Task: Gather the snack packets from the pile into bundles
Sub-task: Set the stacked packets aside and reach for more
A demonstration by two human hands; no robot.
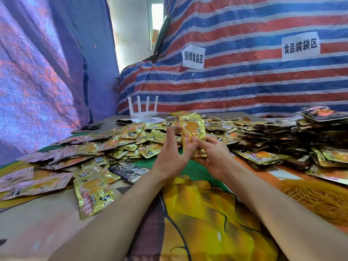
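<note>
The right hand (212, 155) grips gold snack packets (192, 132) upright; the left hand (169, 153) has its fingers spread, holding nothing. The slick foil may slide apart if squeezed unevenly.

Glossy gold foil packets (192, 132); woven plastic tarp (244, 81); smooth printed cloth (197, 213); paper signs (193, 57).

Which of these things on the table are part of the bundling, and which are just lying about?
In the job: gold packets gripped by the right hand, the loose pile, the stacked packets at right, probably the yellow stringy heap.
Just lying about: white router, black scissors, printed sheet.
</note>
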